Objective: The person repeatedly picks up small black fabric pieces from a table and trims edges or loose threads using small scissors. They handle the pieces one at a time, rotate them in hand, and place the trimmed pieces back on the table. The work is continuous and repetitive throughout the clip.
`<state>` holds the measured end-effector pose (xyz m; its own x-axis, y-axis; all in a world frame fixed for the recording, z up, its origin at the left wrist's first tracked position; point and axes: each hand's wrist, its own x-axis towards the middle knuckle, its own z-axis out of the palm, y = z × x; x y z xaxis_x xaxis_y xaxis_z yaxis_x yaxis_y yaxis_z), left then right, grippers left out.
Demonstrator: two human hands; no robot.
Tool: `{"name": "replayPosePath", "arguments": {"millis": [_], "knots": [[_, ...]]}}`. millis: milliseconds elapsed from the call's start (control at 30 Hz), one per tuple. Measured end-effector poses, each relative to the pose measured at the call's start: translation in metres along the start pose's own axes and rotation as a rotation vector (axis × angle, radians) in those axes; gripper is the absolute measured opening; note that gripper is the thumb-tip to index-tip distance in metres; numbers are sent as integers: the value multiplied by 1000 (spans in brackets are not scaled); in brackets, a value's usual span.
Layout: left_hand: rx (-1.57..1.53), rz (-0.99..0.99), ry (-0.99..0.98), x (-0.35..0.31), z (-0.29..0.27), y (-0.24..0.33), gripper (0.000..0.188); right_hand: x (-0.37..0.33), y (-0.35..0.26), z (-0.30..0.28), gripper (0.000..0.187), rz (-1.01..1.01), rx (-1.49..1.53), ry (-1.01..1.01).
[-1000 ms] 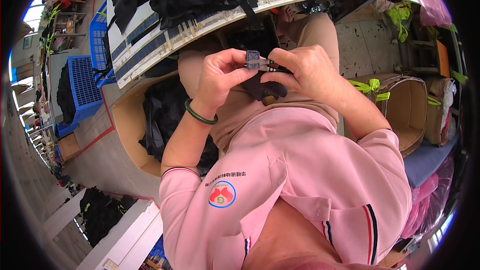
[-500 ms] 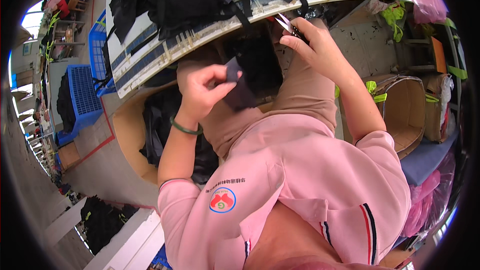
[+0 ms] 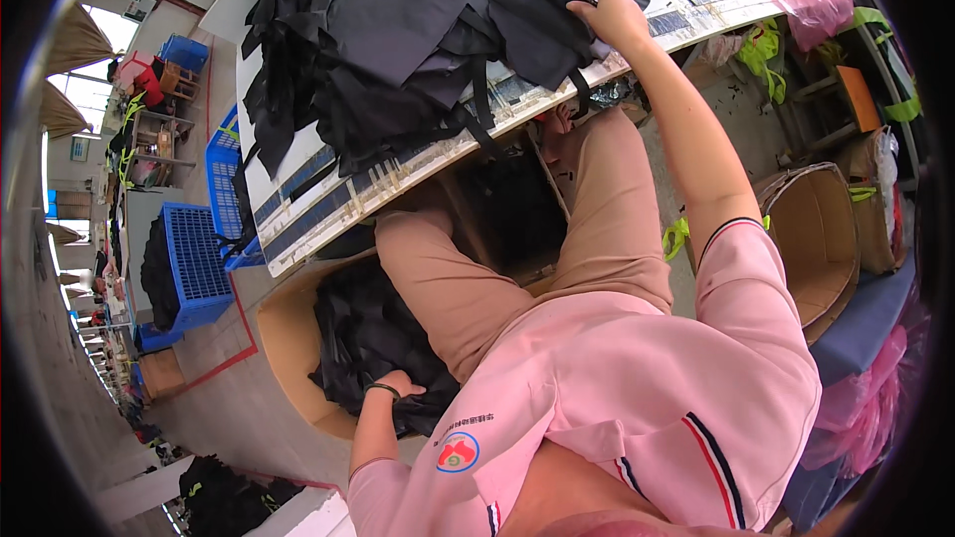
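My feed is bright with even daylight, strongest from the windows (image 3: 75, 89) at nine to ten o'clock, which blow out to white. Shadows are soft; the space under the table (image 3: 328, 204) goes dark. Fisheye bending curves the table edge, and a black rim rings the frame. Centre is sharp; details toward three and eight o'clock smear.

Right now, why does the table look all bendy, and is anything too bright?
Head view: the fisheye lens curves the table edge and leaves black corners; the windows at far left glare white; the right hand on the black fabric pile looks sharp.
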<state>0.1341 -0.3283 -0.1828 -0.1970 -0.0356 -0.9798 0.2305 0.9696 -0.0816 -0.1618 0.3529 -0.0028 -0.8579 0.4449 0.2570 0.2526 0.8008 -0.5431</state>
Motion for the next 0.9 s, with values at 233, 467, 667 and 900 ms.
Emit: {"name": "replayPosePath", "arguments": {"millis": [233,467,667,900], "knots": [[-547,434,986,-112,-165,119,24,-32,-13,-16,23,-185,167,71],[-1661,1397,-106,-98,-268,241,74,-178,-75,-74,10,-672,886,-454],[-1776,1614,-545,-140,-300,322,67,-250,-75,-58,21,-715,1112,-1138],[-1369,1370,-44,-130,-293,310,50,-258,-76,-58,22,-697,1038,-1271]]}}
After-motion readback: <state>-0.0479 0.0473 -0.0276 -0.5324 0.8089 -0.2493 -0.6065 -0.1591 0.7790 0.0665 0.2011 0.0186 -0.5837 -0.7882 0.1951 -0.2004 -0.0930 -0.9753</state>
